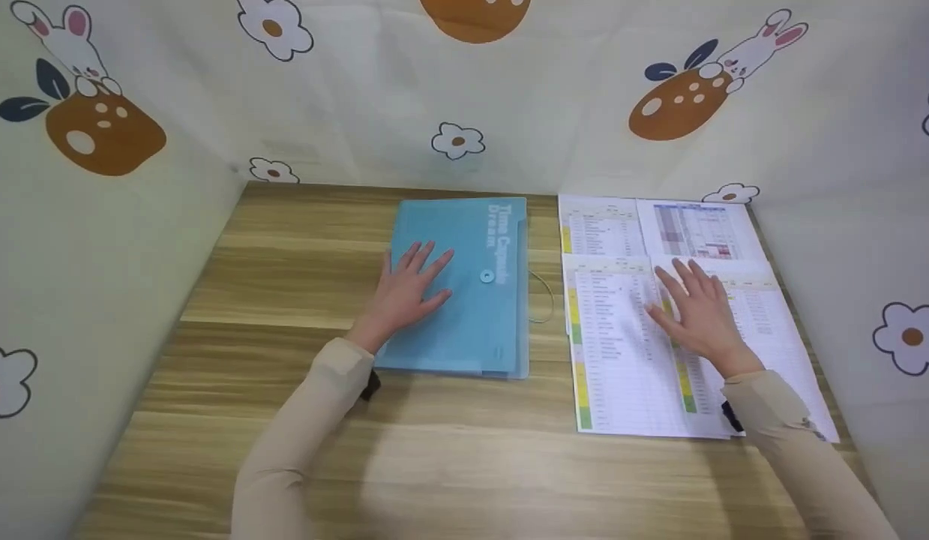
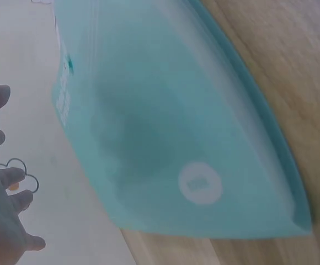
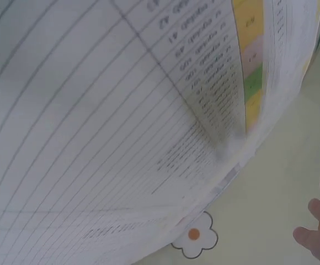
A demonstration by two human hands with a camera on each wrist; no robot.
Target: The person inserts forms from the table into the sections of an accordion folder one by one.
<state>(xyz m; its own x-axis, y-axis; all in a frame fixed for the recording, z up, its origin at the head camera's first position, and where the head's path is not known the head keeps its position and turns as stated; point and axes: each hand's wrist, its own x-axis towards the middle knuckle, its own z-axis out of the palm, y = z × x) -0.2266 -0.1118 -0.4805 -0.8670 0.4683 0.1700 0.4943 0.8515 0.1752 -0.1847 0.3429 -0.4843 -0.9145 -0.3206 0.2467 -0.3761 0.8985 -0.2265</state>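
A blue plastic document folder [image 1: 464, 337] lies flat on the wooden table, with "Time Capsule Dream" lettering, a round button and a thin elastic loop at its right side. My left hand [image 1: 408, 296] is spread over the folder's left half, fingers straight. In the left wrist view the folder [image 2: 149, 121] fills most of the picture and the hand [image 2: 5, 210] shows at the left edge. Over the printed sheets [image 1: 621, 390] to the right, my right hand [image 1: 700, 315] has its fingers extended. The right wrist view shows ruled sheets [image 3: 94, 138] and a few fingertips [image 3: 317, 210].
Several printed sheets overlap in two rows, the back ones [image 1: 704, 232] reaching the rear edge of the table [image 1: 284, 420]. A pale cloth [image 1: 374, 97] with rabbit, fruit and flower prints encloses the table at the back and both sides.
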